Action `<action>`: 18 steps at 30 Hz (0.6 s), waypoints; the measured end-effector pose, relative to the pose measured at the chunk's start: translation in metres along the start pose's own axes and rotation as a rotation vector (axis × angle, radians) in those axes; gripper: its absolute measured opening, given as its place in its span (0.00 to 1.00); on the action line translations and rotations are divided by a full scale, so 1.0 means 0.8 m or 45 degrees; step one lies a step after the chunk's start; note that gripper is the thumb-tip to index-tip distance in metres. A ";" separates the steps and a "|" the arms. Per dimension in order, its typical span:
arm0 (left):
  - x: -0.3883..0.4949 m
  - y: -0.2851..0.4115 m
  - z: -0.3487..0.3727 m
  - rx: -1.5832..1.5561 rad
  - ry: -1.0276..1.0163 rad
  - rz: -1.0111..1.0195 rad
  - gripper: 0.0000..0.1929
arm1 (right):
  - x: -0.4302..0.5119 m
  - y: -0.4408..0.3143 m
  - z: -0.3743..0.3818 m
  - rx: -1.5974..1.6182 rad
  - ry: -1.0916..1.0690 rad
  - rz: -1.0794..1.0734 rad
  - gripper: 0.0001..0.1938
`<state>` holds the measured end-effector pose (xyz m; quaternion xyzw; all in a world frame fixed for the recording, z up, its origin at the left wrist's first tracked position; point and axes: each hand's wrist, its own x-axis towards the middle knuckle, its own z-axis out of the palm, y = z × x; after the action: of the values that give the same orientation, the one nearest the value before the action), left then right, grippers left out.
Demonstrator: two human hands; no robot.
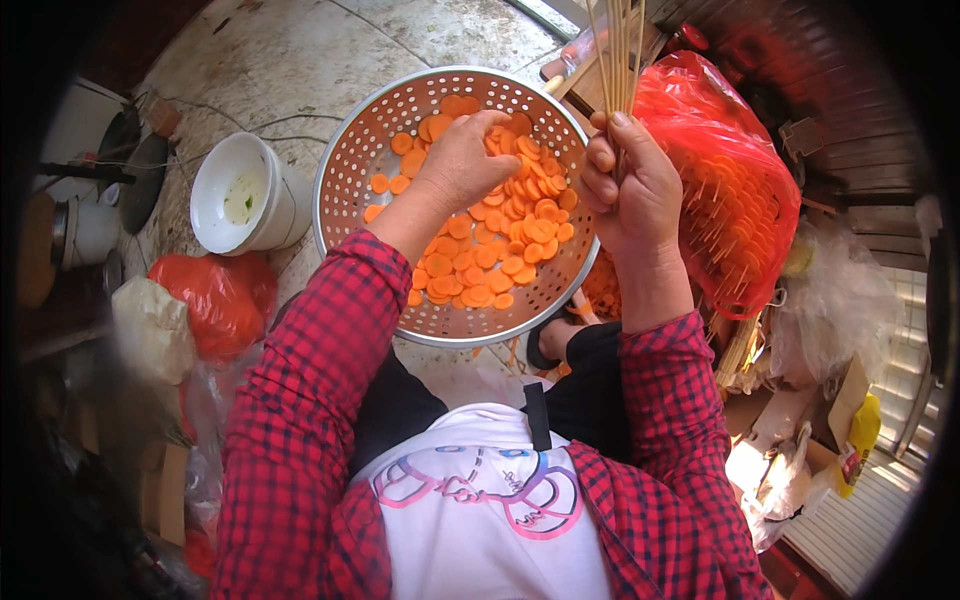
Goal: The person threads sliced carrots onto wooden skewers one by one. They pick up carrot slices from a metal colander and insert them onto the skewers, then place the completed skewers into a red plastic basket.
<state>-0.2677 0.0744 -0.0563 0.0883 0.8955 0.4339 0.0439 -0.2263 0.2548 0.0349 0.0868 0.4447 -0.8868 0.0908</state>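
A wide perforated metal colander (352, 187) rests before me, with many round carrot slices (472, 262) spread over its bottom. My left hand (469, 154) is over the upper part of the slices, fingers curled down and apart from the thumb; whether a slice is between the fingertips is hidden. At the colander's right rim my right hand (634, 169) is closed around a bundle of thin wooden skewers (619, 60), which point away from me. No slices show on the visible part of these skewers. Right of that hand, a red plastic bag (697, 112) holds skewered carrot slices (724, 217).
White buckets (240, 195) stand left of the colander, near a tied red bag (217, 296). More carrot pieces (600, 289) lie beneath the colander's right side. Clear plastic bags (832, 300) and an open cardboard box (840, 397) are at the right. A cable crosses the tiled floor (300, 60).
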 end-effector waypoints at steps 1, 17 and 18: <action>0.002 0.005 0.009 0.125 -0.003 0.061 0.33 | 0.006 0.002 -0.002 -0.039 0.007 -0.010 0.09; -0.059 0.039 -0.009 0.705 -0.957 0.242 0.20 | 0.012 -0.006 -0.012 -0.376 -0.024 0.046 0.09; -0.061 0.035 -0.020 0.714 -0.949 0.191 0.22 | 0.009 -0.004 -0.010 -0.386 -0.024 0.055 0.09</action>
<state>-0.2188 0.0692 -0.0242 0.3109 0.8925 0.1162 0.3055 -0.2334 0.2625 0.0312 0.0733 0.5705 -0.8083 0.1262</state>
